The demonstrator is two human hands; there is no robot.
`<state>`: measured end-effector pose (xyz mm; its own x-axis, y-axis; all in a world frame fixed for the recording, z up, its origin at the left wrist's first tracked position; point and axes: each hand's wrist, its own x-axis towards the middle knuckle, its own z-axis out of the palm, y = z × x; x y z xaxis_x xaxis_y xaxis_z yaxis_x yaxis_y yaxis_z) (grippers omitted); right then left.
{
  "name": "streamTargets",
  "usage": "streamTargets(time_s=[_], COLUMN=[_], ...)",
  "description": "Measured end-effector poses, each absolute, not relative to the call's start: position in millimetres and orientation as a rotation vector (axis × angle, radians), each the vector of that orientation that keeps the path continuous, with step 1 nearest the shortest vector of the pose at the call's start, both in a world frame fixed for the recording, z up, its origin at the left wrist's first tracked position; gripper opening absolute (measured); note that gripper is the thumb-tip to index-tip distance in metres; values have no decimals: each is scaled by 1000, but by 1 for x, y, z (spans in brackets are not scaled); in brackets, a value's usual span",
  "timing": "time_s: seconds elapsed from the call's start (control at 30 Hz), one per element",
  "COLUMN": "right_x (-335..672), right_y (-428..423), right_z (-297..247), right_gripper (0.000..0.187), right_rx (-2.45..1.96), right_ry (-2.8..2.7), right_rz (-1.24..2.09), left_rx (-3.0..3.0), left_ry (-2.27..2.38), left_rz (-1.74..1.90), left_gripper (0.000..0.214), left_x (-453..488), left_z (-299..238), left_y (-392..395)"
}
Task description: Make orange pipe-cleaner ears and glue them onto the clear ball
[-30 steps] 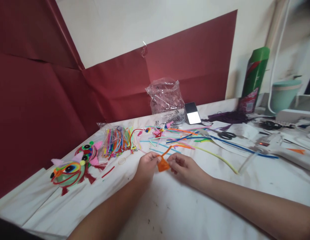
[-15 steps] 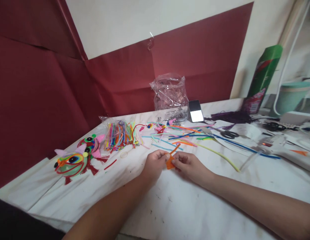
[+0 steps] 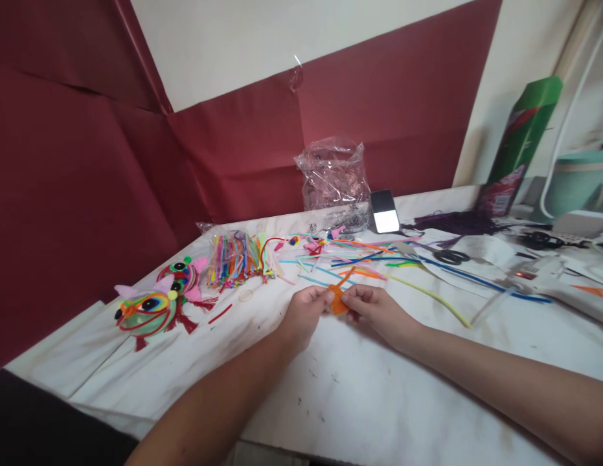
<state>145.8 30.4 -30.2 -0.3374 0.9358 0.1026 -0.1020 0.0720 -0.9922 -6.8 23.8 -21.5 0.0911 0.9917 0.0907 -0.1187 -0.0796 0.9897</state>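
Between my two hands is a small flat orange piece (image 3: 339, 301), with an orange pipe cleaner (image 3: 348, 278) sticking up from its top. My left hand (image 3: 308, 312) pinches the piece's left edge between thumb and fingers. From the other side my right hand (image 3: 372, 307) grips its right edge, thumb on the front. The fingers behind the piece are hidden. Just beyond the hands lie loose pipe cleaners in blue, orange and pink, and a long yellow-green pipe cleaner (image 3: 430, 296) curves off to the right.
Two decorated fish-like crafts (image 3: 150, 310) sit at the left beside a bag of colourful pipe cleaners (image 3: 240, 259). A phone (image 3: 385, 212) leans near a clear plastic bag (image 3: 334, 181). Scissors (image 3: 447, 256), a glue gun (image 3: 558, 285) and a green box (image 3: 522, 145) are at the right.
The view has shifted slightly. Both hands still hold the orange piece, which now shows flatter, with more of its face toward me.
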Motion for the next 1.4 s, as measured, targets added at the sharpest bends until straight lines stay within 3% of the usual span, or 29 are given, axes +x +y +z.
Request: streamTargets(time_s=[0.63, 0.93, 1.27, 1.4], right_x=[145, 149, 146, 148], right_y=[22, 35, 29, 33], right_z=[-27, -31, -32, -31], right_gripper=[31, 32, 29, 27], right_rx=[-841, -795, -815, -790], right_ry=[-1579, -1210, -1131, -1052], right_rz=[1419, 1627, 1673, 1681], left_rx=[1125, 1016, 1066, 1115], left_ry=[882, 1048, 980, 1053], left_rz=[1219, 1452, 1411, 1271], left_gripper=[26, 26, 40, 34], left_x=[-6, -10, -6, -6], left_z=[-17, -21, -21, -22], left_y=[19, 33, 28, 27])
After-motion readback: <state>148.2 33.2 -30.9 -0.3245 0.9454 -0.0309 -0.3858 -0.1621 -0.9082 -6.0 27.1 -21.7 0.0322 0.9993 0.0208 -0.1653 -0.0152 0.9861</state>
